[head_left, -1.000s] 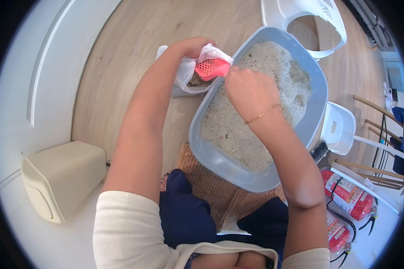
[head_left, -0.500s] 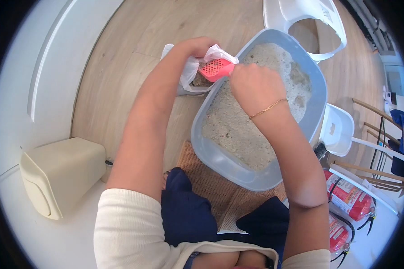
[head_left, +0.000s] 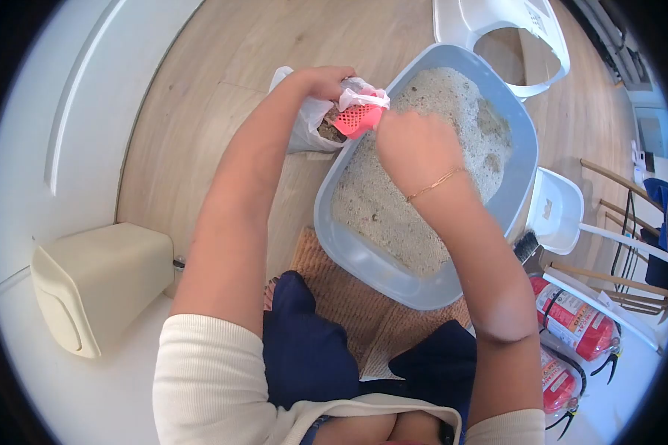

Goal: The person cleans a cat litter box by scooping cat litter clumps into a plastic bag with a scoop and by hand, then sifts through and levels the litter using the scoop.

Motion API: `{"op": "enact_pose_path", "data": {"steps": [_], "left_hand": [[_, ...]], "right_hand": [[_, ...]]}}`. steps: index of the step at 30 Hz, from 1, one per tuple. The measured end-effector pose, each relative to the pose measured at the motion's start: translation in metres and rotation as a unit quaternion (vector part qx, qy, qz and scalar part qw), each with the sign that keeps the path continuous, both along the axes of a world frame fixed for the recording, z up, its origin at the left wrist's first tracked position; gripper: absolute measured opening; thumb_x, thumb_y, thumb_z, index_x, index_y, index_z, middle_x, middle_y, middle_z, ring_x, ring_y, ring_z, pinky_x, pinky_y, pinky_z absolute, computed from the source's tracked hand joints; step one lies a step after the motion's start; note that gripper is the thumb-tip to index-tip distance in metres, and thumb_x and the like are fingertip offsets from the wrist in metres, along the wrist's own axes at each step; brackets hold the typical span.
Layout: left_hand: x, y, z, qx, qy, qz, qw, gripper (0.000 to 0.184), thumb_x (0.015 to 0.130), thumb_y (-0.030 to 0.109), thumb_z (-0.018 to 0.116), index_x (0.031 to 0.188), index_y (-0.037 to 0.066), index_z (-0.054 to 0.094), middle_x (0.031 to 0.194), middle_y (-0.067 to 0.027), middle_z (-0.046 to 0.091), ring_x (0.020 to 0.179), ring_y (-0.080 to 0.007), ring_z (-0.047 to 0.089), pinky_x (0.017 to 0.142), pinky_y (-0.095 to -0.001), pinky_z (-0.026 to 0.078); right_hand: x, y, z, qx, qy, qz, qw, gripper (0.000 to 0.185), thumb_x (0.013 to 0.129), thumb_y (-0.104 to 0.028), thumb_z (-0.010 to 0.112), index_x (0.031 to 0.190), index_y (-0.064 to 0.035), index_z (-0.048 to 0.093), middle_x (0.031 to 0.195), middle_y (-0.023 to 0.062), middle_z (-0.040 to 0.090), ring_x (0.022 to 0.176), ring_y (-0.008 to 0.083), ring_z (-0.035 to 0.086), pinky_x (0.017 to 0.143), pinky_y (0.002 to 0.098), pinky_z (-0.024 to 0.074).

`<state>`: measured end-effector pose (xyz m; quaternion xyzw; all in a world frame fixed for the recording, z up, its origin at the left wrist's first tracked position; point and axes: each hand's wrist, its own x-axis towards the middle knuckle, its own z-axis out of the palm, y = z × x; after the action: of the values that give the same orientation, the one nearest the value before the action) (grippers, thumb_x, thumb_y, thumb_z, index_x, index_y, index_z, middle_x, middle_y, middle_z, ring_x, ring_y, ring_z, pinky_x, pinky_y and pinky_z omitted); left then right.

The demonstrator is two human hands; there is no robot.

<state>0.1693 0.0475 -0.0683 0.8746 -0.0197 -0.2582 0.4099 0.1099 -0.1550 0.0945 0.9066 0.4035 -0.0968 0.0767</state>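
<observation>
My right hand [head_left: 419,152] is closed round the handle of a pink slotted litter scoop [head_left: 358,119]. The scoop's head is tilted into the mouth of a white plastic bag [head_left: 304,133], with brown clumps [head_left: 330,130] showing inside. At the bag's far rim, my left hand [head_left: 325,80] grips the plastic; its fingertips are partly hidden. Beneath my right hand lies a grey-blue litter box [head_left: 412,293], filled with pale, grainy litter [head_left: 393,215].
A white litter box hood [head_left: 456,22] lies beyond the box. To the right are a white dustpan [head_left: 557,211], a dark brush [head_left: 525,246] and red fire extinguishers [head_left: 579,319]. A cream bin [head_left: 104,285] stands left. A brown woven mat [head_left: 349,297] lies below the box.
The scoop's head has tipped further downward at the bag's mouth. My right hand has shifted slightly left and down, and a flap of the bag now lies over the scoop.
</observation>
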Motion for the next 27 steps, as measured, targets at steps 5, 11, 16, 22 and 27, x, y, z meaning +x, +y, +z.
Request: {"op": "enact_pose_path", "data": {"steps": [5,11,16,22,27], "left_hand": [[0.002,0.002,-0.014,0.019,-0.021,0.003,1.000,0.051,0.071,0.016,0.068,0.117,0.006,0.049,0.111,-0.0136,0.058,0.102,-0.0241,0.055,0.085,-0.0350,0.044],[0.001,0.007,-0.017,0.031,-0.055,-0.012,0.998,0.042,0.077,0.017,0.063,0.116,0.009,0.051,0.110,-0.0112,0.058,0.099,-0.0236,0.056,0.084,-0.0350,0.044],[-0.022,0.016,0.006,0.011,-0.037,0.037,0.999,0.038,0.082,0.028,0.059,0.113,0.007,0.053,0.112,-0.0096,0.058,0.101,-0.0226,0.055,0.084,-0.0345,0.044],[-0.080,-0.008,0.049,0.258,-0.179,0.232,0.921,0.056,0.075,0.045,0.065,0.108,0.001,0.055,0.104,-0.0141,0.056,0.098,-0.0276,0.054,0.083,-0.0370,0.045],[-0.100,-0.016,0.042,0.377,-0.189,0.090,0.902,0.045,0.072,0.038,0.068,0.095,0.000,0.060,0.104,-0.0142,0.054,0.096,-0.0319,0.052,0.083,-0.0376,0.044]], "right_hand": [[-0.006,-0.001,0.000,0.010,0.009,-0.019,1.000,0.014,0.078,-0.011,0.054,0.077,-0.0072,0.067,0.076,0.0120,0.067,0.073,0.0248,0.067,0.063,0.0347,0.0526],[-0.008,-0.001,0.004,0.014,0.009,-0.003,1.000,0.013,0.077,-0.010,0.055,0.077,-0.0067,0.067,0.075,0.0120,0.066,0.073,0.0244,0.067,0.063,0.0342,0.0525],[-0.006,-0.007,0.005,0.052,-0.010,0.016,0.998,0.013,0.076,-0.009,0.052,0.072,-0.0034,0.063,0.068,0.0156,0.064,0.065,0.0280,0.065,0.057,0.0366,0.0522],[-0.006,-0.007,0.004,0.057,-0.016,0.030,0.998,0.013,0.075,-0.009,0.052,0.072,-0.0033,0.063,0.068,0.0154,0.064,0.065,0.0280,0.066,0.057,0.0368,0.0521],[-0.003,-0.008,0.003,0.062,-0.028,0.045,0.997,0.012,0.074,-0.010,0.053,0.073,-0.0039,0.064,0.068,0.0154,0.064,0.065,0.0291,0.065,0.056,0.0381,0.0520]]}}
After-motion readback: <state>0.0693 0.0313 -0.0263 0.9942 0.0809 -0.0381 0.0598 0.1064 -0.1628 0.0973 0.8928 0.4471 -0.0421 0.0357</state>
